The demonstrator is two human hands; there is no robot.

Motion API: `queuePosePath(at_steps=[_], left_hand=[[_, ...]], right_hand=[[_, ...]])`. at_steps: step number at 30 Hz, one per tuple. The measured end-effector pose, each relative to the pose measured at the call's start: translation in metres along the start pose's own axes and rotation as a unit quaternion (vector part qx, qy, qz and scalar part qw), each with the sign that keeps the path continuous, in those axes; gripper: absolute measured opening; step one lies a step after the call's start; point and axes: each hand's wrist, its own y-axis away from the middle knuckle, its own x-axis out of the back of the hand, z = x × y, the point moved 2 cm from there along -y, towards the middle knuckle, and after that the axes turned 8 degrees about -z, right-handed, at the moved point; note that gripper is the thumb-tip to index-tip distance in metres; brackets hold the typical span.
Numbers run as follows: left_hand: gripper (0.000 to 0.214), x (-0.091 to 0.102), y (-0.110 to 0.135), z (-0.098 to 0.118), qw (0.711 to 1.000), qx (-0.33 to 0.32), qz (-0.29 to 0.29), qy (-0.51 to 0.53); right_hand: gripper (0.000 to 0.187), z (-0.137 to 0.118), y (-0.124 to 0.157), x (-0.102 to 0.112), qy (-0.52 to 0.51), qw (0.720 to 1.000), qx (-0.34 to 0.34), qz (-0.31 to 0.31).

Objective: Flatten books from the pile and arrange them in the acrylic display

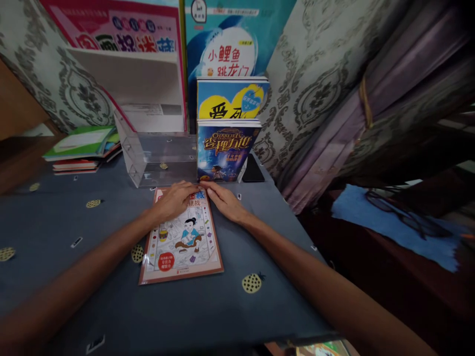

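A thin picture book [181,247] with an orange-brown border lies flat on the dark cloth, its cover showing a seated figure in blue. My left hand [176,200] rests on the top of its cover, fingers stretched toward the upper edge and hiding part of the title. Beside the book's top right corner is my right hand [224,202], its fingers extended and the tips touching or nearly touching that corner. Just behind both hands stands a clear acrylic book rack [159,155]. A dark blue book [224,153] stands upright in its right side.
More books rise behind: a blue-and-yellow one [215,99], a teal one [237,24] and a pink one [148,24]. A stack of books [81,148] lies at left. A black phone [253,169] sits by the rack. Glasses [404,212] rest on blue cloth [356,207] at right.
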Motion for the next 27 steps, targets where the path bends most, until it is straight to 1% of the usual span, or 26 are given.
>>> queuePosePath(at_steps=[3,7,10,17,20,24,27], left_hand=[[0.04,-0.003,0.0,0.005,1.0,0.009,-0.004,-0.008],[0.04,-0.006,0.008,0.019,1.0,-0.024,-0.016,-0.01],[0.044,-0.009,0.018,0.033,0.998,-0.051,-0.033,-0.016],[0.045,-0.012,0.043,0.061,0.993,-0.115,-0.039,0.008],[0.049,-0.011,0.052,0.07,0.99,-0.131,-0.045,0.006],[0.052,-0.01,0.064,0.081,0.988,-0.147,-0.039,0.011],[0.051,-0.012,0.073,0.088,0.987,-0.151,-0.043,0.018]], right_hand=[[0.043,0.001,0.0,-0.001,0.016,1.0,0.004,-0.005],[0.043,0.001,-0.001,-0.002,0.039,0.999,0.007,-0.008],[0.044,0.001,-0.001,-0.002,0.05,0.999,0.009,-0.012],[0.044,0.001,-0.001,-0.003,0.051,0.998,0.019,-0.011],[0.044,0.003,-0.002,-0.004,0.052,0.998,0.018,-0.005],[0.045,0.003,-0.002,-0.004,0.051,0.998,0.02,-0.005],[0.044,0.002,-0.001,-0.003,0.052,0.998,0.017,-0.001]])
